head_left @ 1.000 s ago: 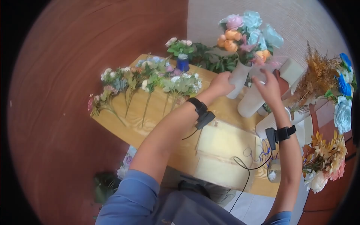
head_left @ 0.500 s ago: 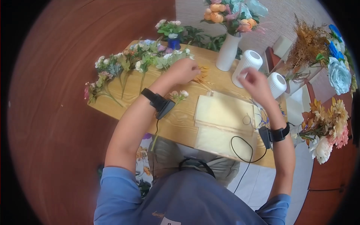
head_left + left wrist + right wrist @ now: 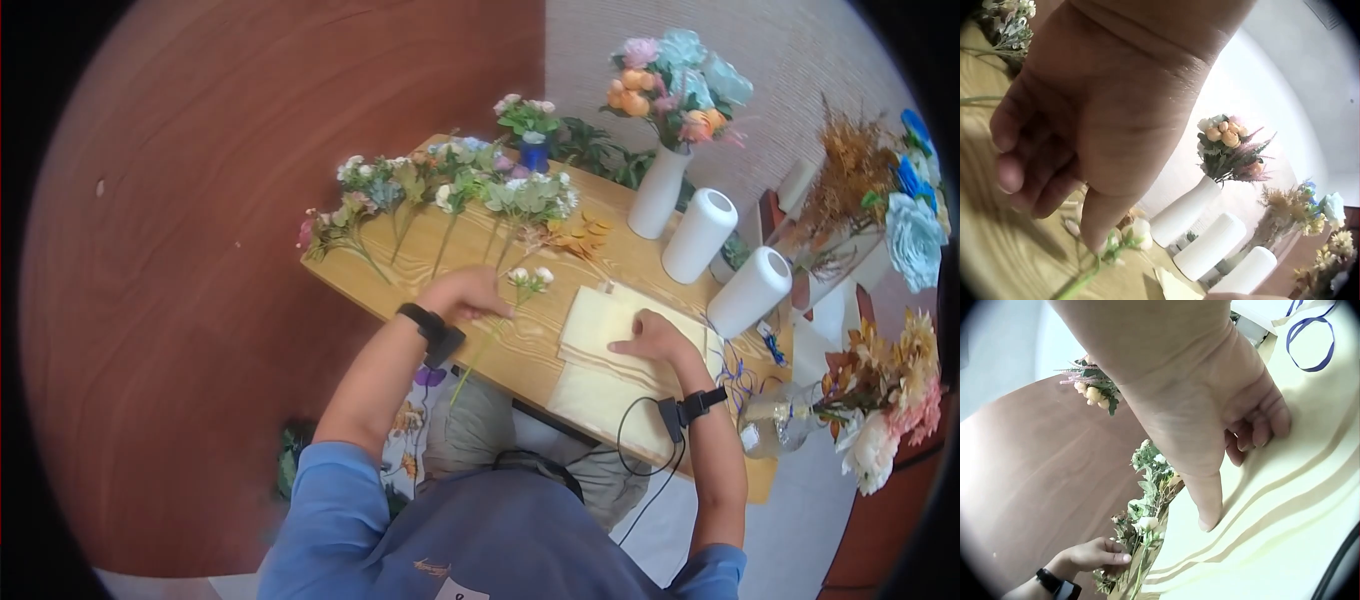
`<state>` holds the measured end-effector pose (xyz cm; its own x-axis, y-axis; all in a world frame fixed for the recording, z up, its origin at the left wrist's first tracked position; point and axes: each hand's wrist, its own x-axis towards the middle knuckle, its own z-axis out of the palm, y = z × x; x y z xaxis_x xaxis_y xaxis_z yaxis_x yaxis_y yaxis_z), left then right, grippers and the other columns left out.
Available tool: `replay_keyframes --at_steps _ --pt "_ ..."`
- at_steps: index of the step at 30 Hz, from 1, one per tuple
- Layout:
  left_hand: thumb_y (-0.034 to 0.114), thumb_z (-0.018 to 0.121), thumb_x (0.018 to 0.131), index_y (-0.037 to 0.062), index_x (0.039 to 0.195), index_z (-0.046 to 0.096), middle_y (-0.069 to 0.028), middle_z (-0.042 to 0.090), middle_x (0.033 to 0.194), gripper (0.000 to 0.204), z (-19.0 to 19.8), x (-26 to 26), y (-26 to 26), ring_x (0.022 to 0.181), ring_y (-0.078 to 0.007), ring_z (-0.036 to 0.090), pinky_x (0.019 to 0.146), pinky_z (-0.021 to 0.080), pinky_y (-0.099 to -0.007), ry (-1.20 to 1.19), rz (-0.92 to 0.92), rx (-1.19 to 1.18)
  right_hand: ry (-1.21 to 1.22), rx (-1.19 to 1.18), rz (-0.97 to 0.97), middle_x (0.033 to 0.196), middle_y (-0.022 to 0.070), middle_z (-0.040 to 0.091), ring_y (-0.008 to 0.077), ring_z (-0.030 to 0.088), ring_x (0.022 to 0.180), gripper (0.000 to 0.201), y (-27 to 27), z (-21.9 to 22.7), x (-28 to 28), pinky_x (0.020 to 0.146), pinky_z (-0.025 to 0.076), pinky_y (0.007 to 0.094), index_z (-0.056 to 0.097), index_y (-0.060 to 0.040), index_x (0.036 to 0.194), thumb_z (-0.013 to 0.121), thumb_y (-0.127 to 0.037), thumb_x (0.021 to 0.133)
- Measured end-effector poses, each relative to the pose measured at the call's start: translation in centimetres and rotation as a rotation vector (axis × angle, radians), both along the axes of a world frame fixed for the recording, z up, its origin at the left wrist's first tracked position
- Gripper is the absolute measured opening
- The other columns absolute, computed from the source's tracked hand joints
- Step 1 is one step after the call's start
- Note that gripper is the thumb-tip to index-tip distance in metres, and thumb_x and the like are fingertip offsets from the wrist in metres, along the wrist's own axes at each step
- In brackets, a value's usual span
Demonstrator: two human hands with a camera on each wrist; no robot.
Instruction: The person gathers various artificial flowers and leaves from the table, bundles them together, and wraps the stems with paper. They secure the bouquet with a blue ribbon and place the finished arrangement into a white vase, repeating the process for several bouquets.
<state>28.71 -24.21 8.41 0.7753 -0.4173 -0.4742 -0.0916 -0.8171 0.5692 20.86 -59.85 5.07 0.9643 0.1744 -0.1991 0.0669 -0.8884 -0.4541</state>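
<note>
My left hand (image 3: pixel 468 295) is over the near part of the table, fingers loosely bent, the thumb tip right beside the stem of a small white artificial rose sprig (image 3: pixel 530 280). In the left wrist view, the thumb overlaps the sprig's white blooms (image 3: pixel 1140 234). My right hand (image 3: pixel 655 338) is low over a pale yellow folded sheet (image 3: pixel 600 320), its thumb straight and its fingers loosely curled with nothing held. Two white ribbed vases (image 3: pixel 700 236) stand beyond it. Behind them, a smooth white vase (image 3: pixel 660 195) holds a bouquet of blue, orange and pink flowers (image 3: pixel 680 85).
Several artificial flower stems (image 3: pixel 440 200) lie along the table's left and back. A small blue pot (image 3: pixel 534 155) with flowers stands at the back. At right are a glass jar (image 3: pixel 780 425), thin blue ribbon (image 3: pixel 735 375) and more bouquets (image 3: pixel 885 400). Black cables (image 3: pixel 640 465) hang from the wrists.
Both hands have drawn back from the vases, which now stand upright on the table. The left hand has come to the white rose sprig, the right hand to the yellow sheet.
</note>
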Motion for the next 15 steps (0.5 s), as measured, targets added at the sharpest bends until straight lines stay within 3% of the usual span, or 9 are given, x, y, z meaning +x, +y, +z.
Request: replay_keyframes --at_steps 2,5,9,12,14,15 --pt "0.032 0.076 0.076 -0.0007 0.060 0.058 -0.0065 0.057 0.052 0.041 -0.9 -1.0 -0.2 0.043 -0.0132 0.055 0.039 0.043 -0.0279 0.052 -0.093 0.031 0.020 -0.030 -0.010 0.080 0.0167 0.064 0.0280 0.061 0.075 0.062 0.4 0.4 0.0 0.067 0.048 0.0345 0.061 0.0004 0.082 0.080 -0.054 0.060" --pt "0.029 0.074 0.078 -0.0009 0.060 0.057 -0.0067 0.057 0.052 0.039 -3.2 -0.9 -0.2 0.043 -0.0139 0.055 0.038 0.042 -0.0277 -0.024 -0.070 0.027 0.026 -0.013 -0.013 0.079 0.0154 0.062 0.0268 0.059 0.075 0.062 0.6 0.5 0.1 0.066 0.047 0.0342 0.059 0.0002 0.082 0.081 -0.053 0.058" --pt "0.023 0.071 0.079 -0.0008 0.061 0.057 -0.0076 0.057 0.052 0.033 -3.0 -0.7 -0.3 0.043 -0.0151 0.055 0.039 0.043 -0.0290 0.017 -0.041 0.002 0.033 -0.024 -0.041 0.078 0.0144 0.061 0.0260 0.059 0.073 0.062 1.1 0.6 0.0 0.067 0.048 0.0333 0.056 -0.0006 0.083 0.083 -0.050 0.057" --pt "0.020 0.069 0.078 -0.0009 0.062 0.058 -0.0090 0.057 0.052 0.029 -3.0 0.3 -0.9 0.041 -0.0167 0.054 0.041 0.044 -0.0324 -0.002 -0.125 -0.055 0.033 -0.021 -0.046 0.076 0.0125 0.059 0.0241 0.058 0.072 0.061 1.2 0.5 0.4 0.065 0.047 0.0326 0.055 -0.0014 0.082 0.084 -0.048 0.056" --pt "0.020 0.065 0.076 -0.0007 0.067 0.061 -0.0138 0.062 0.059 0.023 -2.9 0.5 -2.2 0.049 -0.0250 0.060 0.051 0.049 -0.0379 -0.173 -0.218 0.007 0.050 -0.002 -0.069 0.076 0.0110 0.058 0.0223 0.056 0.071 0.060 1.1 0.3 0.2 0.065 0.046 0.0319 0.054 -0.0016 0.082 0.085 -0.047 0.057" --pt "0.020 0.065 0.076 -0.0007 0.067 0.061 -0.0138 0.062 0.059 0.023 -3.1 0.8 -2.8 0.049 -0.0250 0.060 0.051 0.049 -0.0379 -0.168 -0.224 -0.007 0.056 -0.015 -0.076 0.076 0.0110 0.058 0.0223 0.056 0.071 0.060 1.1 0.2 0.3 0.065 0.046 0.0319 0.054 -0.0016 0.082 0.085 -0.047 0.057"
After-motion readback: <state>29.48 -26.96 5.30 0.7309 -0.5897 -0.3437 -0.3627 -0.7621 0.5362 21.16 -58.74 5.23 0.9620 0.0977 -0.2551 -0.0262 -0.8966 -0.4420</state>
